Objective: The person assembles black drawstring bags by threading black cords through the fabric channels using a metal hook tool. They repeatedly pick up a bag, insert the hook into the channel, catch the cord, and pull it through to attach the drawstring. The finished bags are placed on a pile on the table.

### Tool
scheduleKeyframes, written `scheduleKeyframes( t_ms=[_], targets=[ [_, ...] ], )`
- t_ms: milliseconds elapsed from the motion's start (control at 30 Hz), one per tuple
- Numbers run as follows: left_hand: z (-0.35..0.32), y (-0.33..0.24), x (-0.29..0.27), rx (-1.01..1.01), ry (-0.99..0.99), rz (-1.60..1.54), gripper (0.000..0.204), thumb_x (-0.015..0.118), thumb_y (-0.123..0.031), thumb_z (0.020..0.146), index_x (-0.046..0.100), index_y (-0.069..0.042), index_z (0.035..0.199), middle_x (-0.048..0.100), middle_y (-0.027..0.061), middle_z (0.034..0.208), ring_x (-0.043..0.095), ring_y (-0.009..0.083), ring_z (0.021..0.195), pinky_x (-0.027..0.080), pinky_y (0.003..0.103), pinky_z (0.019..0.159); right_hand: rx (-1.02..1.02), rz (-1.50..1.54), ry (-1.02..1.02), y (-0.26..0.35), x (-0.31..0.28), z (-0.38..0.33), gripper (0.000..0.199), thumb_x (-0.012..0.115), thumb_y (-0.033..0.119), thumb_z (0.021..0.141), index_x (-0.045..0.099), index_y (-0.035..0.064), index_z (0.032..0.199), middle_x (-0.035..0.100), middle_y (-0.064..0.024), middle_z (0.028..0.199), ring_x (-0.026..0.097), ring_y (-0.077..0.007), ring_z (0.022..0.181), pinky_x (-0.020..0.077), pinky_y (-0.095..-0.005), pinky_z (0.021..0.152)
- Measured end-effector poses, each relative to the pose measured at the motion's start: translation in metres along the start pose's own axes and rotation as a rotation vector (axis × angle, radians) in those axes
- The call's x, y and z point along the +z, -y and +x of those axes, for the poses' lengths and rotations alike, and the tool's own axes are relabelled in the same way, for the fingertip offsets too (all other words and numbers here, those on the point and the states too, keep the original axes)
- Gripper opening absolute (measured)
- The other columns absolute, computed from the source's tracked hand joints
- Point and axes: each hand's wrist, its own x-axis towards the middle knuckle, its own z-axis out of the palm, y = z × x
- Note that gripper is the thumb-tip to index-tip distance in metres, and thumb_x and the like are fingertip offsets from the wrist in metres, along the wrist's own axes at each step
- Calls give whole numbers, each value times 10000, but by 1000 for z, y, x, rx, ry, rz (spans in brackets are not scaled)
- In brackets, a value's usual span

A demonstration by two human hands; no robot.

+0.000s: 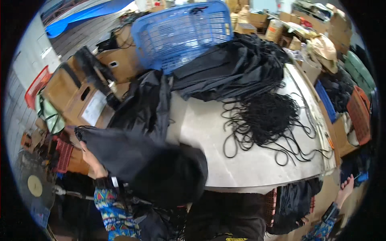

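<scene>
My left hand (93, 161) is closed on the edge of a black fabric bag (148, 160), which hangs over the near left of the table and is blurred by motion. Far out to the right, my right hand (345, 189) has its fingers drawn together around something thin that I cannot make out. On the table (201, 132) lies a tangled heap of black cords (269, 118), loops spreading toward the near edge. Behind it is a pile of folded black fabric (237, 66). More black fabric (146, 106) drapes over the table's left side.
A blue plastic basket (183, 34) leans tilted at the back. Cardboard boxes (76, 96) stand on the left. An orange crate (359, 114) and several boxes line the right. Below the table's front edge, a red basket (270, 209) holds black fabric.
</scene>
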Motion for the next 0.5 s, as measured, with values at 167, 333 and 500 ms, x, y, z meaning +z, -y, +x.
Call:
scheduleKeyframes(
  t_ms=[167, 333, 500],
  targets=[
    [79, 97, -72, -86, -304, 609, 580, 436, -448, 942, 611, 87, 1082, 631, 234, 1082, 596, 359, 1000, 469, 396, 838, -133, -254, 254, -13, 60, -52, 321, 455, 277, 985, 548, 141, 1261, 478, 82, 726, 294, 8, 427, 209, -172, 346],
    [-11, 73, -28, -24, -144, 835, 514, 600, -98, 825, 438, 59, 1287, 527, 205, 1250, 521, 349, 1094, 380, 415, 979, -364, -286, 453, -19, 71, -46, 291, 436, 217, 1000, 547, 85, 1234, 425, 72, 700, 273, 15, 452, 191, -161, 377],
    [-54, -15, 74, 847, 517, 677, 526, 570, -150, 861, 390, -16, 1336, 430, 215, 1349, 404, 404, 1235, 334, 460, 1018, -369, -406, 541, -6, 123, -122, 276, 420, 217, 1009, 544, 54, 1194, 418, 54, 698, 262, 12, 469, 199, -157, 397]
  ],
)
